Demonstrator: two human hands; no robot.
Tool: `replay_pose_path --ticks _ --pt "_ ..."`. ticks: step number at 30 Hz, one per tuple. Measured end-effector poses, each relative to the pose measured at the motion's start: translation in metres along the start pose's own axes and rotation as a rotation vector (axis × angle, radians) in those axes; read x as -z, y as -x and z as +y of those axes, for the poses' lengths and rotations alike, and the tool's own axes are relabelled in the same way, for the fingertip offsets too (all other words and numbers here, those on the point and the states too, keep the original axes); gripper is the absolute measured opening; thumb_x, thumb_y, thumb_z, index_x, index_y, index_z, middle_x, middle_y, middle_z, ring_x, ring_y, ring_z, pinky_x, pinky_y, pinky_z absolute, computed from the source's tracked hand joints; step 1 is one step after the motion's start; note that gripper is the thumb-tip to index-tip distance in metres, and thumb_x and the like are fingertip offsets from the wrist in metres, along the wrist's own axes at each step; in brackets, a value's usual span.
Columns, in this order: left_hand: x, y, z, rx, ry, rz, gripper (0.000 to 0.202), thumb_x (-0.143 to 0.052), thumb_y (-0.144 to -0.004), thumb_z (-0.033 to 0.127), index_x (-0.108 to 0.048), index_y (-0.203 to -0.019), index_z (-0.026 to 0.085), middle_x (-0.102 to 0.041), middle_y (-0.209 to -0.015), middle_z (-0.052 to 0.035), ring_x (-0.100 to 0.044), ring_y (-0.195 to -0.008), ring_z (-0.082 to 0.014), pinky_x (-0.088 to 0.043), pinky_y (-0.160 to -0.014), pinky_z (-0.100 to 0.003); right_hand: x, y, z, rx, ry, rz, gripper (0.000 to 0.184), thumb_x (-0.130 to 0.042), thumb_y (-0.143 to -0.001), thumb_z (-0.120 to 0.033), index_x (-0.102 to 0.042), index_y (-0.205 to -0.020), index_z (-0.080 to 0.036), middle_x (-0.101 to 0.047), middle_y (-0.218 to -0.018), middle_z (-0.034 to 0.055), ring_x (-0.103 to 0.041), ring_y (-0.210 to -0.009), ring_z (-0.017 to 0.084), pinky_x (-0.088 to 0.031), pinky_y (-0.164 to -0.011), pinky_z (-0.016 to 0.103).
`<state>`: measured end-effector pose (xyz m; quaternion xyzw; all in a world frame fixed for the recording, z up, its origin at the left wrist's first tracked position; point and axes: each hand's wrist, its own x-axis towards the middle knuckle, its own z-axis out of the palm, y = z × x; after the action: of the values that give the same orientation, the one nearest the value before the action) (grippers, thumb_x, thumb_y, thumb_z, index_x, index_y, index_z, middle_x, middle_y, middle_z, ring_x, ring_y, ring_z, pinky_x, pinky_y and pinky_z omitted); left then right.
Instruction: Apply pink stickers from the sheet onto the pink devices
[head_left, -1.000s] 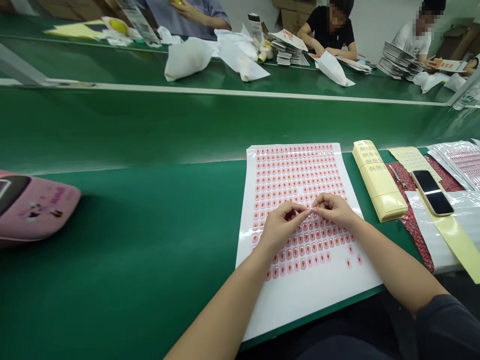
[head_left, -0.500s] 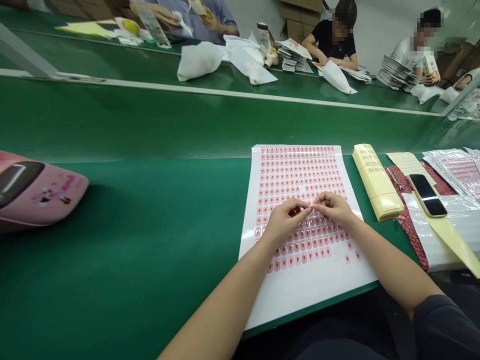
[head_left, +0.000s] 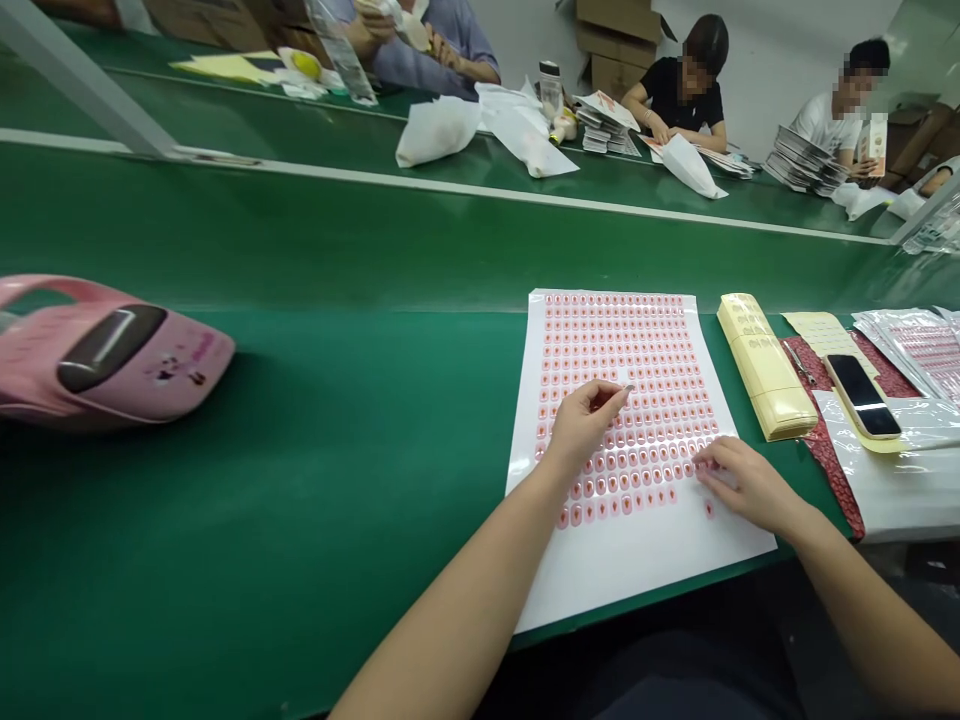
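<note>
A white sheet [head_left: 637, 560] covered with rows of several small pink and red stickers lies on the green table in front of me. My left hand [head_left: 583, 425] hovers over the middle of the sheet, thumb and forefinger pinched on a tiny sticker at its fingertips. My right hand [head_left: 739, 483] rests low on the sheet's right side. Its fingertips press down on a sticker near the lower right rows, fingers bent and close together.
A pink case [head_left: 112, 355] lies at the far left. To the right are a pale yellow block [head_left: 766, 368], a phone [head_left: 862, 395], tweezers [head_left: 799, 362] and more sticker sheets [head_left: 919, 345]. Across the green belt [head_left: 300, 230], other people handle white bags and stacked booklets.
My hands were pinched together over the sheet's middle. Now they have parted: the right hand dropped to the lower right rows, the left stayed raised. The view shifted slightly left.
</note>
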<state>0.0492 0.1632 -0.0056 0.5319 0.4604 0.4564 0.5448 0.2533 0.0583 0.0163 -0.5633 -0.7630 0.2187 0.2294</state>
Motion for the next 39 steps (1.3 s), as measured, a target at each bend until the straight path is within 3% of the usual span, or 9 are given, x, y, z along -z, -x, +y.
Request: replay_pose_path --ticks 3,7,17,27,32,39 --pt "0.0 0.0 0.0 -0.003 0.016 -0.011 0.027 -0.065 -0.064 0.044 -0.058 -0.066 0.018 -0.051 -0.058 0.003 -0.043 -0.054 -0.0094 -0.037 -0.054 -0.024 -0.007 0.024 0.003 -0.005 0.055 0.014 0.011 -0.048 -0.08 -0.015 -0.057 -0.084 -0.02 -0.058 -0.084 0.0061 -0.057 -0.082 0.018 -0.05 -0.074 0.033" --pt "0.0 0.001 0.0 -0.023 -0.025 -0.036 0.028 -0.065 -0.063 0.045 -0.058 -0.066 0.018 -0.053 -0.061 0.0019 -0.045 -0.057 -0.0107 -0.038 -0.056 -0.025 -0.016 0.035 0.004 0.041 0.12 0.099 0.012 -0.047 -0.082 -0.014 -0.058 -0.085 -0.02 -0.058 -0.085 0.0071 -0.057 -0.081 0.019 -0.051 -0.073 0.035" --pt "-0.001 0.0 0.0 -0.046 -0.091 -0.077 0.029 -0.061 -0.065 0.048 -0.057 -0.065 0.019 -0.052 -0.06 0.0021 -0.044 -0.055 -0.011 -0.038 -0.055 -0.026 -0.03 0.045 0.0 0.137 0.265 0.186 0.021 -0.039 -0.089 -0.018 -0.06 -0.091 -0.021 -0.062 -0.088 0.0085 -0.059 -0.083 0.021 -0.053 -0.075 0.038" --pt "-0.001 0.001 0.001 -0.058 -0.119 -0.098 0.027 -0.059 -0.068 0.045 -0.057 -0.065 0.019 -0.051 -0.059 0.0024 -0.044 -0.056 -0.0112 -0.038 -0.056 -0.026 -0.035 0.043 -0.003 0.031 0.164 0.266 0.015 -0.043 -0.084 -0.016 -0.057 -0.084 -0.019 -0.058 -0.086 0.0093 -0.058 -0.083 0.022 -0.053 -0.074 0.04" --pt "-0.001 0.002 0.003 -0.062 -0.127 -0.105 0.028 -0.059 -0.067 0.048 -0.057 -0.065 0.02 -0.05 -0.058 0.0026 -0.043 -0.055 -0.0116 -0.038 -0.056 -0.026 -0.033 0.041 -0.004 -0.028 0.088 0.237 0.012 -0.046 -0.08 -0.013 -0.055 -0.078 -0.02 -0.056 -0.085 0.0081 -0.058 -0.082 0.021 -0.053 -0.073 0.039" --pt "-0.001 0.001 0.002 -0.063 -0.134 -0.101 0.031 -0.059 -0.066 0.051 -0.057 -0.065 0.02 -0.052 -0.059 0.0022 -0.045 -0.056 -0.0121 -0.039 -0.056 -0.026 -0.034 0.045 -0.003 0.042 0.184 0.26 0.016 -0.045 -0.084 -0.017 -0.059 -0.089 -0.021 -0.061 -0.091 0.0096 -0.06 -0.086 0.023 -0.054 -0.077 0.041"
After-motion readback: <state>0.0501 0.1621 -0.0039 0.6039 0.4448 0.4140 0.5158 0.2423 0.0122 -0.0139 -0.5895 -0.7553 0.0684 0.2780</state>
